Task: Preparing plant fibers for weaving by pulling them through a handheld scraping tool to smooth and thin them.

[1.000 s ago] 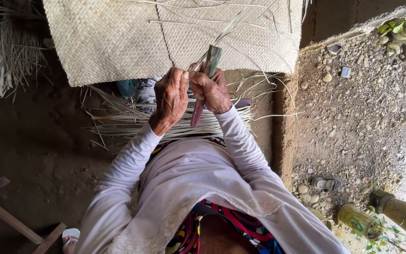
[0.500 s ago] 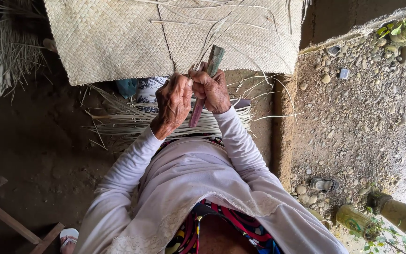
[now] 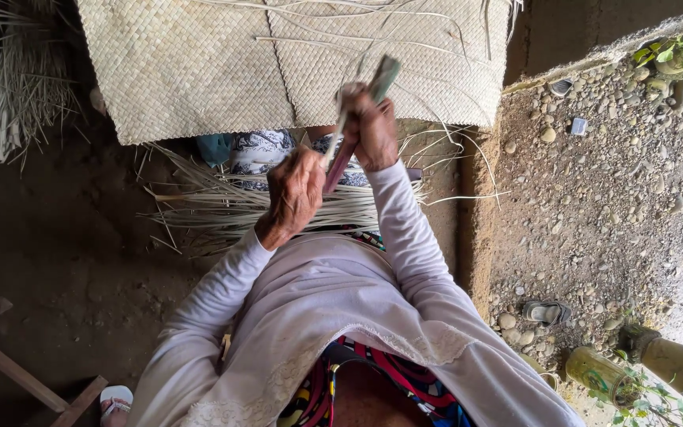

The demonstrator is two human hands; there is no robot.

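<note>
Your right hand (image 3: 373,126) now sits higher than a second ago, lifted up over the woven mat's (image 3: 199,71) edge with the knife-like tool (image 3: 361,119). Your left hand (image 3: 294,194) drops back; the hands, earlier touching, are now apart along the pale strip (image 3: 333,146).

A sandal (image 3: 545,311) lies on gravel (image 3: 594,205), possibly near green bottles (image 3: 594,373).
</note>
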